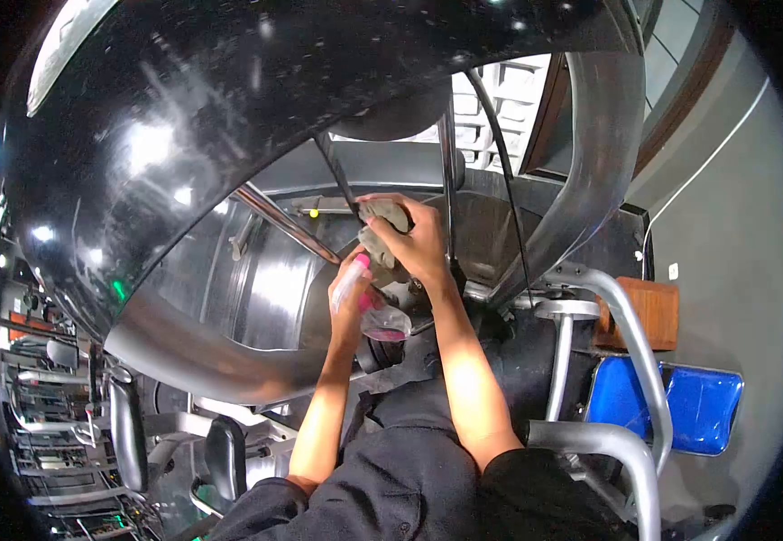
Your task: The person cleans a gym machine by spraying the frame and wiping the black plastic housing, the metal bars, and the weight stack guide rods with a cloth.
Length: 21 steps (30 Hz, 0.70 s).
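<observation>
Near the middle of the head view, my right hand (420, 242) is closed on a grey cloth (386, 215). The cloth is bunched at the lower visible end of a thin black bar or strap (336, 167) of a gym machine; whether it wraps all the way round is hidden. Just below, my left hand (346, 293) is wrapped round a clear spray bottle (386, 323) with pink parts and a little pink at its bottom. The bottle is tilted, and its top comes close to the cloth's lower fold.
A large glossy black machine panel (229, 99) curves overhead. Chrome rods (288, 224) and a black cable (500, 149) run around my hands. Right of me are a bent grey tube frame (631, 338), a blue padded seat (703, 408) and a brown wooden box (649, 314). More gym machines stand at left.
</observation>
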{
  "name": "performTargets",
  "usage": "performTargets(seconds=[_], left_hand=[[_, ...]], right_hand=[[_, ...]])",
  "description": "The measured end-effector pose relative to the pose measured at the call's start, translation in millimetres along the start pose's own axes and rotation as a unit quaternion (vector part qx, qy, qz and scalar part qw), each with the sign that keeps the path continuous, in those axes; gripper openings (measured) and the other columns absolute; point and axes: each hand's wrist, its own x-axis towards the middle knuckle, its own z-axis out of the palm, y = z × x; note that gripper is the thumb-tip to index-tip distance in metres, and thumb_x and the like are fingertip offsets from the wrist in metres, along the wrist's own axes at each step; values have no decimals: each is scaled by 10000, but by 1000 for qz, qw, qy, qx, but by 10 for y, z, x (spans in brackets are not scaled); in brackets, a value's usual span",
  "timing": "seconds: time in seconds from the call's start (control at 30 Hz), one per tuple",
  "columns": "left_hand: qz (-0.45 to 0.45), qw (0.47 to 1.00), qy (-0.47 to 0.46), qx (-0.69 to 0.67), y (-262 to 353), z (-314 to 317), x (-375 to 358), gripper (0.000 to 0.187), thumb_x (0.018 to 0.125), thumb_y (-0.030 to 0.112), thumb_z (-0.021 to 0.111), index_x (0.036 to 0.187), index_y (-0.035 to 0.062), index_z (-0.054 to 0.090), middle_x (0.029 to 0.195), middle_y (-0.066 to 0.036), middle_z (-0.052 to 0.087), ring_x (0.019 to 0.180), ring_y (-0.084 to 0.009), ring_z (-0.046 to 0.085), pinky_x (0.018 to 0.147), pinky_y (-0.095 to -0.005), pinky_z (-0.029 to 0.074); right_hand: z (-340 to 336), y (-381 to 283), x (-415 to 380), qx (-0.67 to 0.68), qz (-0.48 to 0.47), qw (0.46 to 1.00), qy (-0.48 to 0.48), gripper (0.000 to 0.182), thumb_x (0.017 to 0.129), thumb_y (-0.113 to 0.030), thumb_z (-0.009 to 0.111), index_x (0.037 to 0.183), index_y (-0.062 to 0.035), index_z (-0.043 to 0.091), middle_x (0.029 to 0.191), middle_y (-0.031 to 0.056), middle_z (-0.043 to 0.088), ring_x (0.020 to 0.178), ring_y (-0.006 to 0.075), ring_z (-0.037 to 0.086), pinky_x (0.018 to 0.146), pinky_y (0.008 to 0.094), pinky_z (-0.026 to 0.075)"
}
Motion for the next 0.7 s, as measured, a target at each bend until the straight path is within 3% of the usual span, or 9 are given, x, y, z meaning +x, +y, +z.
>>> performTargets(seconds=[0.1,0.17,0.33,0.37,0.43,0.5,0.57,0.67,0.7], left_hand=[[18,999,17,34,-2,-19,-12,540,930,387,601,1316,11,562,878,-42,603,645,-103,577,560,-252,438],[40,997,13,58,35,-3,-2,554,938,409,591,1324,14,558,883,-43,603,651,-103,580,571,-249,431],[63,990,26,121,2,46,52,582,950,455,567,1347,30,549,871,-31,572,647,-106,587,609,-247,403],[63,990,24,123,33,66,54,582,950,455,567,1347,30,549,871,-31,572,647,-106,587,609,-247,403],[14,995,-1,96,108,104,70,583,957,459,553,1355,33,545,856,-29,550,658,-108,585,600,-251,405],[10,996,-29,83,142,122,113,564,958,457,549,1321,25,561,826,-29,547,642,-110,572,593,-253,406],[4,996,-58,70,116,95,170,547,960,454,545,1287,17,577,796,-29,544,626,-112,560,586,-256,407],[-18,999,-35,18,64,47,246,478,948,449,552,1178,32,591,754,-10,554,622,-119,531,577,-269,424],[-19,999,-36,20,72,28,249,478,948,449,552,1178,32,591,754,-10,554,622,-119,531,577,-269,424]], right_hand=[[-35,228,-110,12,0,1000,-8,254,830,-30,669,1080,5,693,983,58,715,867,96,645,785,270,520],[-45,534,-273,16,24,1000,7,260,809,-153,725,1029,-16,714,954,100,735,859,153,680,785,309,530],[-179,1715,-990,-21,223,975,3,245,824,-136,681,1032,-12,720,884,80,722,812,139,675,730,298,533],[-189,1727,-1042,-59,301,952,7,225,821,-77,652,1024,-7,721,820,36,705,754,99,654,667,266,529],[-265,1466,-997,-75,275,958,28,228,817,-88,661,1025,-22,728,793,29,699,743,90,640,658,263,518],[-318,938,-720,-31,317,945,-78,233,858,-125,666,1060,-26,726,851,95,736,763,148,688,704,293,540],[-290,873,-580,19,285,957,-56,205,867,-104,651,1044,-42,735,823,72,730,732,126,672,679,265,529],[-244,727,-358,-43,71,995,-59,186,854,-100,647,1002,-67,754,835,34,729,730,103,645,689,275,526],[-246,756,-375,-42,71,995,-58,186,854,-100,647,1002,-67,754,835,34,729,730,103,645,689,275,526]])
